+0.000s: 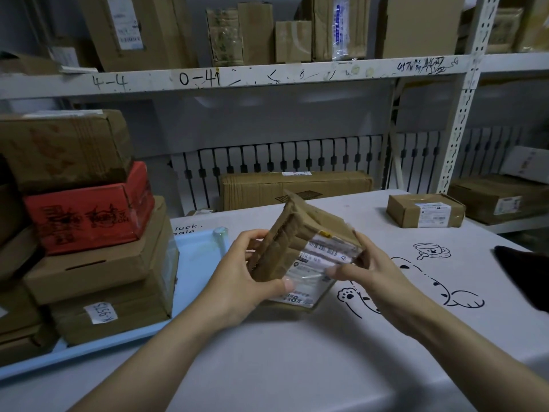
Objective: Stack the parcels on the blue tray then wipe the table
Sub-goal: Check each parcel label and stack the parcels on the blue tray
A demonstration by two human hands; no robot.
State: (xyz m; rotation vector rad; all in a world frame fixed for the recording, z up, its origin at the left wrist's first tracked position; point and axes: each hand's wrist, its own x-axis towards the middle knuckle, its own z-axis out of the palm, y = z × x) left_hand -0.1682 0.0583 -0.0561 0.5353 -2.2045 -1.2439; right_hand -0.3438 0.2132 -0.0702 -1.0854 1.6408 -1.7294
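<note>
Both hands hold a flat brown cardboard parcel (300,248) with a white label, tilted up over the middle of the table. My left hand (252,281) grips its left edge and my right hand (371,272) its right edge. Under it lies another flat labelled parcel (306,295) on the table. The blue tray (196,263) sits at the left, carrying a stack of brown boxes (101,281) and a red box (89,215). One small brown parcel (424,214) rests at the table's far right.
The white table cover (297,352) has cartoon drawings. A dark object (525,278) lies at the right edge. A long box (294,188) stands behind the table. Metal shelves (267,75) with more boxes rise behind and to the right.
</note>
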